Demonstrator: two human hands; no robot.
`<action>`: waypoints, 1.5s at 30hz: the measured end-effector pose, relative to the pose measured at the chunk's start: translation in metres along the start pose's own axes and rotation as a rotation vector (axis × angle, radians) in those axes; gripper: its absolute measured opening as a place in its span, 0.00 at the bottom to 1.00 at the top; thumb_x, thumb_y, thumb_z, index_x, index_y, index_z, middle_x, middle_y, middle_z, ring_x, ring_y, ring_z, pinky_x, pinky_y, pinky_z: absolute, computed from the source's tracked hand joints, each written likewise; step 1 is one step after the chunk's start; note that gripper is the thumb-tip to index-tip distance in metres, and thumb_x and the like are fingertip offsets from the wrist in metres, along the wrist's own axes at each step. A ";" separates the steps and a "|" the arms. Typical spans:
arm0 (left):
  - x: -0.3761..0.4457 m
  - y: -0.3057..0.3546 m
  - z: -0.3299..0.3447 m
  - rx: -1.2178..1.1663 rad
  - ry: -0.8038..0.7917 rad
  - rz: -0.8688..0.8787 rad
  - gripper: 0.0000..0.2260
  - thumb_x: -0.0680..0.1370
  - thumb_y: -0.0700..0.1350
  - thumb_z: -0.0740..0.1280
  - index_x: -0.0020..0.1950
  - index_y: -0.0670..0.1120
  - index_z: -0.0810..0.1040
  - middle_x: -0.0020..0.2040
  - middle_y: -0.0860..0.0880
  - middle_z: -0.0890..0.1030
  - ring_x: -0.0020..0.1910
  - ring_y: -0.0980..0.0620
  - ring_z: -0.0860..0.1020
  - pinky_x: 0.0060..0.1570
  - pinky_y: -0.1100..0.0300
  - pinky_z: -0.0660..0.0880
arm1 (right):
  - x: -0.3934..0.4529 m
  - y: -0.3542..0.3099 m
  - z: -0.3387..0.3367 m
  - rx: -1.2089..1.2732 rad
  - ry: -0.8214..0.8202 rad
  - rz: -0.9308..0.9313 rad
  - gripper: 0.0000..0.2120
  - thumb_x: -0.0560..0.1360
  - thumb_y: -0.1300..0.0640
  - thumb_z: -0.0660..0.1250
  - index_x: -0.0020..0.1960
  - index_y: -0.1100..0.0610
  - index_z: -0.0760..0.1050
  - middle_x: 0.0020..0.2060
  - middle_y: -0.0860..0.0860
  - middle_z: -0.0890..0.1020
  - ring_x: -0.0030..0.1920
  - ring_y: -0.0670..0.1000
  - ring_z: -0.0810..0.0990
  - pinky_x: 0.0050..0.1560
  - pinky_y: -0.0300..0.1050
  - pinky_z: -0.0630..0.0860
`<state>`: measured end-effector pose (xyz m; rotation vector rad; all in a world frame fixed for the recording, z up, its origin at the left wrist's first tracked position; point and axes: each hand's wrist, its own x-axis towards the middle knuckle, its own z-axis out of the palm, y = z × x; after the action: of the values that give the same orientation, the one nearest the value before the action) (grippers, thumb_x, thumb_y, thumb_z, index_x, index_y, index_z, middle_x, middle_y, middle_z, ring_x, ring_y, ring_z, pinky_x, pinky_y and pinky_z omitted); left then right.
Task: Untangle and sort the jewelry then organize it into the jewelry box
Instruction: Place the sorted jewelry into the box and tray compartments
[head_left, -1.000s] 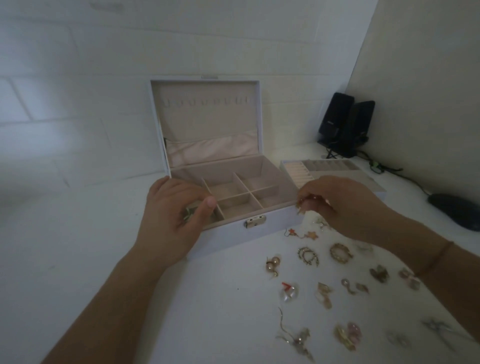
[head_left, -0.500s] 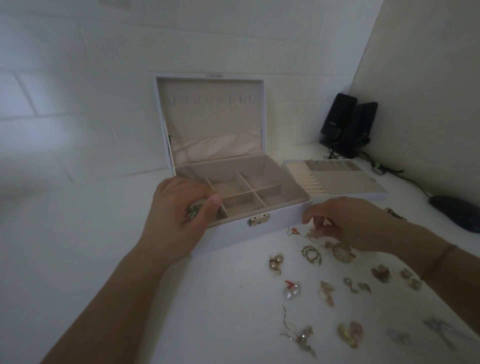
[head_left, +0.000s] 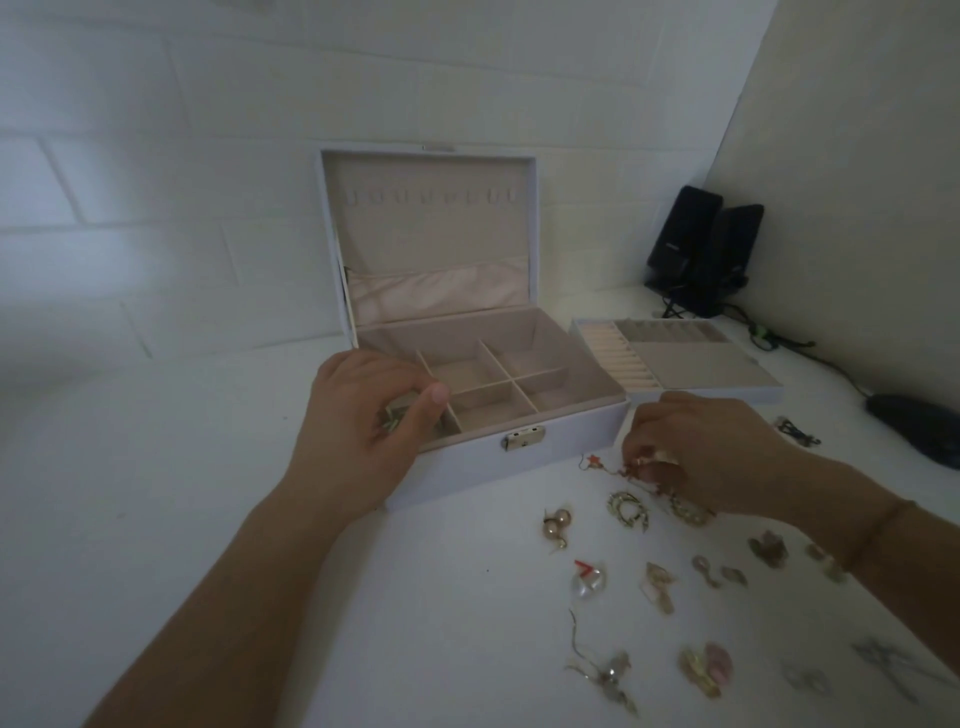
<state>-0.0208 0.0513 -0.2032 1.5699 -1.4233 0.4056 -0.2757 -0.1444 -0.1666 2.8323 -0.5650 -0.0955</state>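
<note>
The pale jewelry box (head_left: 561, 447) stands open on the white table, its lid upright and its beige compartments showing. My left hand (head_left: 363, 421) hovers over the box's front left compartment and pinches a small greenish-gold piece (head_left: 392, 422). My right hand (head_left: 711, 457) is down on the table just right of the box's front corner, fingertips pinching a red star earring (head_left: 623, 470). Several loose earrings lie in front of the box: a pearl pair (head_left: 556, 525), a gold hoop pair (head_left: 628, 509), a pearl with a red bit (head_left: 587, 579).
The box's removable tray (head_left: 701, 364) with ring rolls sits to the right of the box. Two black speakers (head_left: 696, 249) stand in the back right corner with cables. A dark computer mouse (head_left: 919, 426) lies at the right edge. More jewelry is scattered front right.
My right hand dropped from the box's front right corner to the table and closed its fingertips on the red star earring. My left hand stayed at the front left compartment.
</note>
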 end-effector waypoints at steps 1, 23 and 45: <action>0.000 0.000 0.000 0.002 0.000 -0.002 0.16 0.80 0.53 0.61 0.41 0.47 0.83 0.39 0.57 0.81 0.41 0.51 0.79 0.47 0.44 0.73 | 0.001 0.000 -0.001 -0.002 -0.010 -0.004 0.08 0.75 0.48 0.63 0.52 0.41 0.77 0.52 0.37 0.76 0.54 0.42 0.72 0.45 0.39 0.72; -0.003 0.007 -0.004 -0.065 0.011 -0.049 0.28 0.84 0.59 0.46 0.43 0.49 0.82 0.41 0.56 0.82 0.45 0.56 0.77 0.55 0.42 0.70 | 0.007 0.003 -0.064 0.187 0.051 -0.083 0.03 0.72 0.44 0.64 0.40 0.38 0.72 0.37 0.36 0.77 0.41 0.36 0.73 0.42 0.34 0.67; -0.001 0.003 -0.008 -0.070 -0.076 -0.219 0.34 0.78 0.69 0.34 0.62 0.57 0.75 0.50 0.61 0.80 0.57 0.52 0.75 0.66 0.34 0.58 | 0.124 -0.069 -0.053 0.304 0.037 -0.232 0.03 0.69 0.55 0.68 0.42 0.49 0.78 0.36 0.46 0.81 0.40 0.46 0.77 0.45 0.45 0.76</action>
<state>-0.0211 0.0584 -0.1985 1.6771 -1.2911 0.1660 -0.1300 -0.1187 -0.1351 3.1783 -0.2580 0.0018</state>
